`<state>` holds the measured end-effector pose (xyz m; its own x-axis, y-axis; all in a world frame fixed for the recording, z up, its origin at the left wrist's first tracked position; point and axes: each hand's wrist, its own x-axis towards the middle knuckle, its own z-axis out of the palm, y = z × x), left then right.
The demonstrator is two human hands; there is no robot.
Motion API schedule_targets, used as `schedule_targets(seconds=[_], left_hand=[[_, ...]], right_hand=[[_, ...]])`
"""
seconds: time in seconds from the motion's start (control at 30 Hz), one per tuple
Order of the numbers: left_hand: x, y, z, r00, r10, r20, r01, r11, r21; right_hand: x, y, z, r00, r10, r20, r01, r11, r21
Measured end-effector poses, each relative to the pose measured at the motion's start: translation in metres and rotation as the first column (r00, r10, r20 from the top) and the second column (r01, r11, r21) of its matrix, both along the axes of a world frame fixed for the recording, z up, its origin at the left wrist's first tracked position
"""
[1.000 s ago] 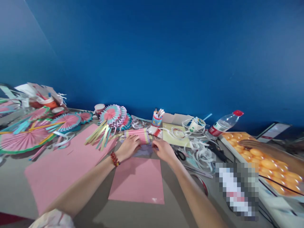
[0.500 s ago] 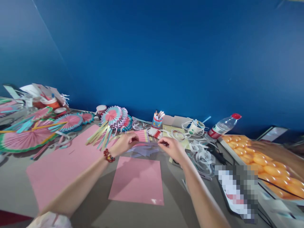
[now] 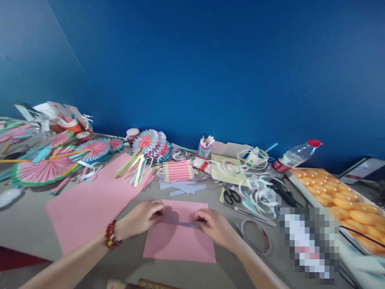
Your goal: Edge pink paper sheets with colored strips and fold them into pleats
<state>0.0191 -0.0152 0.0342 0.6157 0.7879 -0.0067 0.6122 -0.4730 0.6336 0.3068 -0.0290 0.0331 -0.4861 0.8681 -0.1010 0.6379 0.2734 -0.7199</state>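
Observation:
My left hand point(image 3: 142, 216) and my right hand point(image 3: 215, 226) are both pinched on the ends of a thin pale purple paper strip point(image 3: 180, 222). They hold it stretched just above a small pink paper sheet point(image 3: 180, 243) lying on the grey table point(image 3: 36, 228). A red bead bracelet point(image 3: 110, 239) sits on my left wrist. Further back lie a pleated pink and yellow paper piece point(image 3: 178, 171) and several loose purple strips point(image 3: 183, 186).
A large pink sheet point(image 3: 90, 204) lies to the left. Pleated paper fans point(image 3: 148, 144) and tassels fill the back left. Scissors point(image 3: 231, 196), white paper curls point(image 3: 258, 192), a tape roll point(image 3: 255, 237), a pen cup point(image 3: 204, 149), a water bottle point(image 3: 293, 156) and an orange tray point(image 3: 339, 196) stand on the right.
Both hands drew back from the pleated piece towards me, carrying a purple strip, and lowered it over the small pink sheet. The camera tilted down a little.

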Motion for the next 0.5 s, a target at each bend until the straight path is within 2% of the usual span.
schedule_targets(seconds=[0.13,0.23,0.33,0.43,0.5], left_hand=[[0.000,-0.008,0.004,1.000,-0.007,0.025,0.008,0.998,-0.060],[-0.004,0.005,0.007,0.996,0.039,0.085,-0.032,0.996,-0.083],[-0.009,0.025,0.009,0.992,0.068,0.108,-0.060,0.995,-0.081],[-0.013,0.040,0.009,0.992,0.078,0.101,-0.070,0.995,-0.078],[-0.015,0.042,0.008,0.992,0.086,0.096,-0.079,0.994,-0.078]], right_hand=[[0.005,-0.009,0.010,0.999,0.037,-0.032,-0.038,0.998,-0.042],[0.008,-0.002,0.012,0.998,-0.004,-0.065,0.004,1.000,0.007],[0.008,0.014,0.005,0.990,-0.072,-0.124,0.081,0.994,0.075],[0.006,0.028,-0.009,0.969,-0.172,-0.176,0.183,0.982,0.048],[0.006,0.031,-0.017,0.964,-0.196,-0.180,0.202,0.979,0.017]])
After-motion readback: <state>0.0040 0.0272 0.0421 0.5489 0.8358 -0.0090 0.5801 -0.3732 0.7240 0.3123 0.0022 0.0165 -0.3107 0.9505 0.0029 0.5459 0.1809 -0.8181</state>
